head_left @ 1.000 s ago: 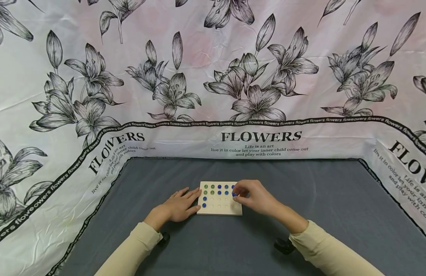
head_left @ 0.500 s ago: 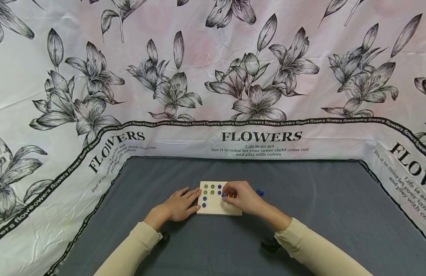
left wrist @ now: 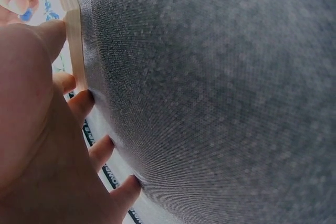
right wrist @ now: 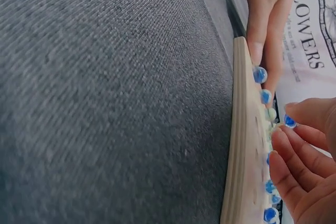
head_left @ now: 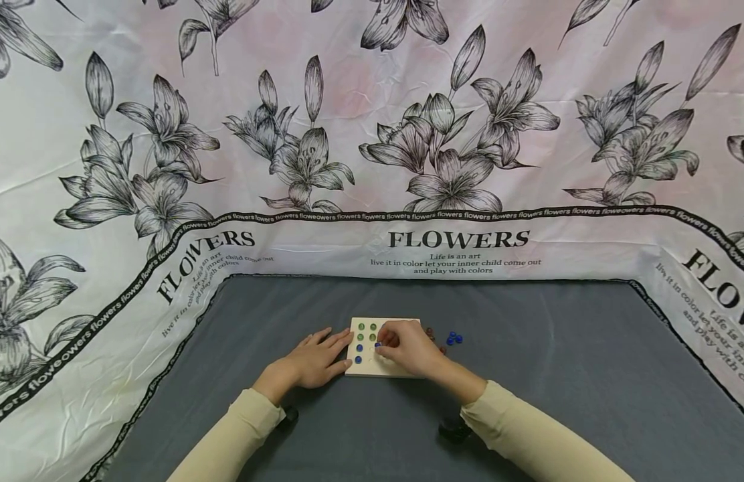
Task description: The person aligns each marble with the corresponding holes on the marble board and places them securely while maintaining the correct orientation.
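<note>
While our left hand (head_left: 314,359) lay flat steadying the wooden board (head_left: 372,367), our right hand (head_left: 408,348) had moved leftward across it, pinching a blue marble (right wrist: 289,121) over an empty hole.

One wooden board (head_left: 372,367), two hands (left (head_left: 314,358), right (head_left: 411,348)), four green beads (head_left: 361,327), three loose blue beads (head_left: 453,338).

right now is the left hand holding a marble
No, the left hand lies with straight fingers against the wooden board's left edge; the right hand pinches the blue marble.
</note>
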`<state>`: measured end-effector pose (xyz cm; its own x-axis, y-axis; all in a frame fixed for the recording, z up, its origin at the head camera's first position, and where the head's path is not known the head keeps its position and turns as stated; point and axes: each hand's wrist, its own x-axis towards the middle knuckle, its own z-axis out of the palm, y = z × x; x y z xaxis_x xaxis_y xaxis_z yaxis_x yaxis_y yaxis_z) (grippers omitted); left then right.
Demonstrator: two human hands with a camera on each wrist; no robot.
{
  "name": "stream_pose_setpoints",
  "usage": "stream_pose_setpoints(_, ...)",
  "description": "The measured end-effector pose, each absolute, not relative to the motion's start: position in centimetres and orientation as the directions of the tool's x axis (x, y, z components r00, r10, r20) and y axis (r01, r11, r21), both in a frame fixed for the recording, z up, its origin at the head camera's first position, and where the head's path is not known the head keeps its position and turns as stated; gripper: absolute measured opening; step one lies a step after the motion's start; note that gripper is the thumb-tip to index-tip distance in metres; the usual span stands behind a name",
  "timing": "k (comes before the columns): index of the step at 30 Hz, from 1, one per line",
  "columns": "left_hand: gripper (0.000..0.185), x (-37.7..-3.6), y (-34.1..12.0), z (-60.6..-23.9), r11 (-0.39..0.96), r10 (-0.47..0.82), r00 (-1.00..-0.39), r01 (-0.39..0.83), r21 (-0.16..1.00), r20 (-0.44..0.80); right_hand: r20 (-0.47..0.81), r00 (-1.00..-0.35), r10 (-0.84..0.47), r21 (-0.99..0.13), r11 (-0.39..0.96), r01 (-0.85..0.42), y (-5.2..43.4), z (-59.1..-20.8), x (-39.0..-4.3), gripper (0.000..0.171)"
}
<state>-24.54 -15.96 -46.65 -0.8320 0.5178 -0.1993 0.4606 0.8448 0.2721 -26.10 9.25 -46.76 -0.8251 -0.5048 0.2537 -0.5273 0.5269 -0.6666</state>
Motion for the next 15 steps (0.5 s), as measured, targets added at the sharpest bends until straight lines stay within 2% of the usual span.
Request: stream_pose_setpoints(15,0.061,-24.5,-15.5,-45.9,0.858,0.502,-0.835,0.450,0.249,-0.223,0.258,-0.833,-0.490,-0.647,0.552,-0.525,8.2,-47.7,-26.6,0.006)
